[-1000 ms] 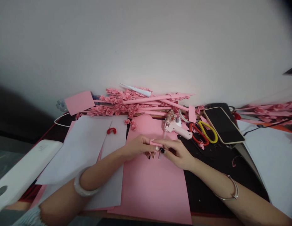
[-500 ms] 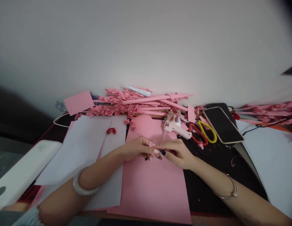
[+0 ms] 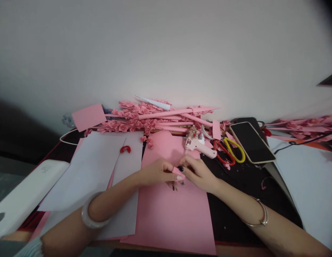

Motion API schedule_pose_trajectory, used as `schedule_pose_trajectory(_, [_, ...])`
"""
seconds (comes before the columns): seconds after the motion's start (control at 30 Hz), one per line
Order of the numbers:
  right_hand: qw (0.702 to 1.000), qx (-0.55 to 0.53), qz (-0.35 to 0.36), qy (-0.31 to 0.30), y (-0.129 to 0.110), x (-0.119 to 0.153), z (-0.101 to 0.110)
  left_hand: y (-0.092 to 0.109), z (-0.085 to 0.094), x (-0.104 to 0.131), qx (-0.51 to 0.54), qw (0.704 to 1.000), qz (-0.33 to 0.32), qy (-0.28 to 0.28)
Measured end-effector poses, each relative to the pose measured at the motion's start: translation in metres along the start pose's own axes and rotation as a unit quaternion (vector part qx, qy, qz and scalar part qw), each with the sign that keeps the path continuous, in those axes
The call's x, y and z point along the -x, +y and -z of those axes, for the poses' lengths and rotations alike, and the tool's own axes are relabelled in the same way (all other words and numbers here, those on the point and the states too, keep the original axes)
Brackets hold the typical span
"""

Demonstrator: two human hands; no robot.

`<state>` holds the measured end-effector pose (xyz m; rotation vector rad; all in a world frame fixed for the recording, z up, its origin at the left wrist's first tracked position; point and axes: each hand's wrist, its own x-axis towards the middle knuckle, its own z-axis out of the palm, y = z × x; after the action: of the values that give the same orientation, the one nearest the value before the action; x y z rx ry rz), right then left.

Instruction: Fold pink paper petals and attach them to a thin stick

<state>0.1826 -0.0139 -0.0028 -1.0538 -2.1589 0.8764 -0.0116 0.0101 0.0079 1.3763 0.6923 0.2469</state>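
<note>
A small folded piece of pink paper (image 3: 178,172) is pinched between my two hands, held above a large pink sheet (image 3: 171,217). My left hand (image 3: 157,173) grips it from the left, thumb on top and fingers underneath. From the right, my right hand (image 3: 199,173) closes on its edge with thumb and forefinger. The fingers cover much of the piece, so its full shape is hidden. Just beyond my right hand lies a pale pink glue gun (image 3: 199,146). Two tiny pink paper flowers (image 3: 149,142) rest at the far end of the sheet.
Pink paper flower stems (image 3: 144,117) are heaped along the wall. Scissors with red and yellow handles (image 3: 231,150) and a phone (image 3: 253,142) lie to the right. On the left are white sheets (image 3: 88,167), a red curled item (image 3: 125,149) and a white oblong device (image 3: 29,192).
My right fingers have bent and drawn in over the paper, the forefinger no longer stretched across it. The pink piece has turned and shows more between my fingertips.
</note>
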Motion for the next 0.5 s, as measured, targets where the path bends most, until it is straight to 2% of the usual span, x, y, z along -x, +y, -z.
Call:
schedule_pose_trajectory(0.1, [0.995, 0.052, 0.031, -0.075, -0.0007, -0.0013, -0.0005, -0.0024, -0.0035, 0.0001, -0.039, 0.999, -0.005, -0.007])
schedule_pose_trajectory(0.17, [0.993, 0.055, 0.042, -0.093, -0.0021, -0.0014, -0.0010, -0.0028, -0.0046, 0.0001, -0.056, 0.998, -0.005, -0.007])
schedule_pose_trajectory(0.37, [0.992, 0.076, 0.063, -0.073, -0.0046, -0.0013, -0.0044, -0.0033, -0.0035, -0.0009, -0.079, 0.997, -0.013, -0.008])
schedule_pose_trajectory(0.5, [0.993, 0.089, 0.062, -0.038, -0.0027, -0.0009, -0.0059, -0.0062, -0.0032, -0.0025, -0.044, 0.999, -0.015, -0.001])
